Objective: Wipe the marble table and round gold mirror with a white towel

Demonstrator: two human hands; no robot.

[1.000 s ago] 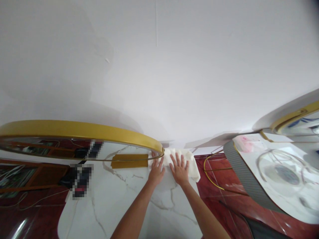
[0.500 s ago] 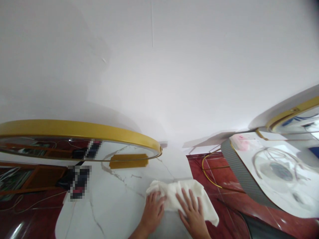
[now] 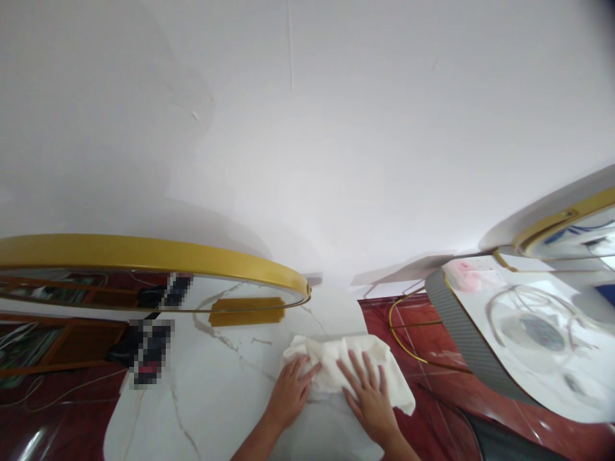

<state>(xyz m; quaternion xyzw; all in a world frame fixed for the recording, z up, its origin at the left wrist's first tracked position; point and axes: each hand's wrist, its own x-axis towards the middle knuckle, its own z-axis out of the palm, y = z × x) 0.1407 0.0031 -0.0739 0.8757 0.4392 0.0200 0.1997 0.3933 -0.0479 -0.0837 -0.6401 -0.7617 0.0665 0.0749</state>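
A white cloth [image 3: 341, 362] is spread over the right end of a white, grey-veined tabletop [image 3: 225, 397]. Its right corner hangs past the table's edge. On the cloth's left part rests my left hand [image 3: 291, 390], palm down, with its fingers close together and its thumb stretched out to the right. My right hand [image 3: 368, 394] presses flat on the middle of the cloth, fingers spread. Both hands are open, and neither grips the cloth in a closed fist.
A gold-framed round mirror [image 3: 158, 256] stands along the wall on a gold base [image 3: 247, 312]. A pixelated dark object [image 3: 154, 352] lies at the table's left. To the right, another white table [image 3: 519, 320] stands beyond red floor tiles [image 3: 413, 352].
Both hands and the cloth have shifted slightly away from me, toward the wall. The cloth's hanging corner has moved up and a little left.
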